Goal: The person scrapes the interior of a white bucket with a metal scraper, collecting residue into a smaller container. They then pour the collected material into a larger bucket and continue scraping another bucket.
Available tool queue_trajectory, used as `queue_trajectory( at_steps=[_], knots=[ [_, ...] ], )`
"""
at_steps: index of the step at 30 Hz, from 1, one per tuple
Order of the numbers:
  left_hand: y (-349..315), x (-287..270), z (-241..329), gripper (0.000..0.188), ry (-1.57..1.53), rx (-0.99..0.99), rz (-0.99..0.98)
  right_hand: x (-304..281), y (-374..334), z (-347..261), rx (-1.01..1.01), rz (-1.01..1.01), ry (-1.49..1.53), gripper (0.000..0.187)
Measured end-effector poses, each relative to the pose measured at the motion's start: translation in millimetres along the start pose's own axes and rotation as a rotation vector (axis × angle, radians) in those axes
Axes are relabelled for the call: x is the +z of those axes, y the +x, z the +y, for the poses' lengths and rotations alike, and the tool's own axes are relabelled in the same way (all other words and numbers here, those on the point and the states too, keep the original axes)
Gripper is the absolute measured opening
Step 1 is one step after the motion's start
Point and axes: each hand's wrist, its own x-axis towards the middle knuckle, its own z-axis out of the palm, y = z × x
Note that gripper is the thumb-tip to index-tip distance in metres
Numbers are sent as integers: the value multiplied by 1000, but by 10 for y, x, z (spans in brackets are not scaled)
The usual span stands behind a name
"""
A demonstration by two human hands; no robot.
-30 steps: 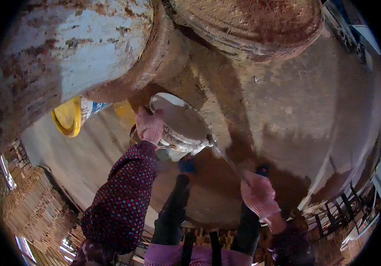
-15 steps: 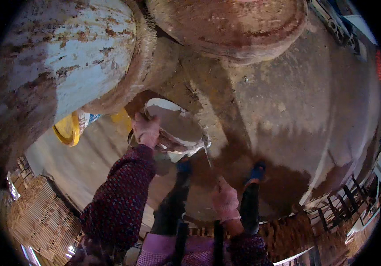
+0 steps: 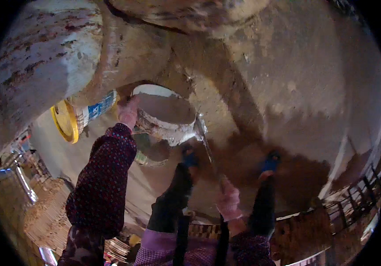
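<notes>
A white bucket (image 3: 151,121) with a smeared rim stands in front of me, filled with a grey-brown liquid (image 3: 166,107). My left hand (image 3: 128,112), in what looks like a pale pink glove, is closed on the left side of its rim. Thick whitish slurry coats the outside and the right edge. In my right hand (image 3: 229,199), also seemingly gloved, is the handle of a long thin tool (image 3: 209,150). Its slurry-covered far end touches or lies very near the bucket's right rim; I cannot make out that end's shape.
A yellow-rimmed bucket (image 3: 66,122) with a blue and white side lies left of the white one. Large rounded vessels, one whitish and stained (image 3: 62,48), one brown (image 3: 195,13), stand beyond. My blue shoes (image 3: 270,162) are on the wet-patched floor (image 3: 283,97). Stacked brown material (image 3: 46,215) is at lower left.
My view has shifted, and the white bucket with my left hand appears farther left and slightly higher. More of the yellow-rimmed bucket shows. My right hand still holds the long tool against the rim.
</notes>
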Motion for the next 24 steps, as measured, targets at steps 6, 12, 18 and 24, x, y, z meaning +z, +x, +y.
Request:
queue_trajectory(
  at_steps=[6,12,18,24],
  knots=[
    [-540,308,986,25,55,-204,148,-120,-1,-64,-1,-187,-102,24],
    [-455,582,256,39,343,10,130,-682,263,-631,147,-409,-260,27],
    [-554,783,-272,46,849,125,161,-409,363,-708,155,-320,-289,27],
    [-639,643,739,27,508,24,-60,-379,328,-772,349,-360,-254,33]
  ],
)
